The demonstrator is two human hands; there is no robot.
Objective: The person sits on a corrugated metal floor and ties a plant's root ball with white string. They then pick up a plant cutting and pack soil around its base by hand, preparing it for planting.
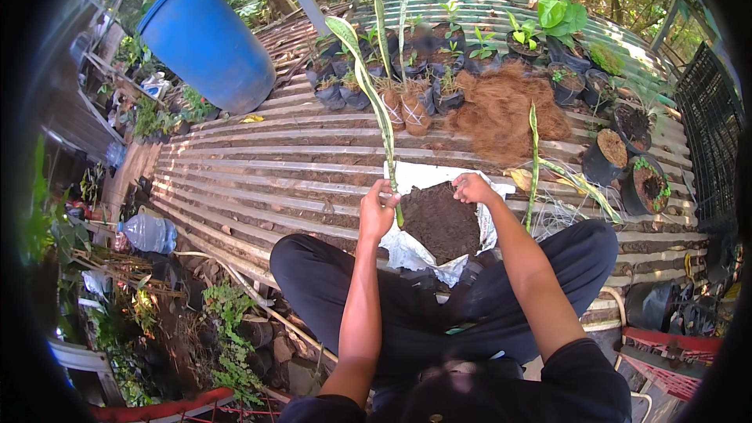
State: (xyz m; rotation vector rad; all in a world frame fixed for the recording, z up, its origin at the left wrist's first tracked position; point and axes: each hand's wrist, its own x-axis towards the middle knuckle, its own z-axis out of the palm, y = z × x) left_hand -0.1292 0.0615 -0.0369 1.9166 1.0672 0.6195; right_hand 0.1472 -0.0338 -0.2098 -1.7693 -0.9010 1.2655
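My left hand (377, 210) is closed round the lower end of a long snake plant leaf (368, 84), green with pale yellow edges, which stands upright and leans left. The leaf's base hangs at the left side of a heap of dark soil (440, 223) on a spread white sack (406, 175). Over the heap's upper right edge, my right hand (473, 188) has its fingers curled together; whatever is in them is too small to make out. Right of the sack, one snake plant leaf (534, 160) points upward and another leaf (583, 186) lies slanting.
Beyond the sack lies loose brown coconut fibre (513, 110). Two string-wrapped fibre balls (415, 112) bear upright leaves beside several black-bagged seedlings. Pots (605, 158) stand right, a blue barrel (210, 45) far left, a clear plastic bottle (149, 233) at left. Corrugated sheeting (258, 164) covers the ground.
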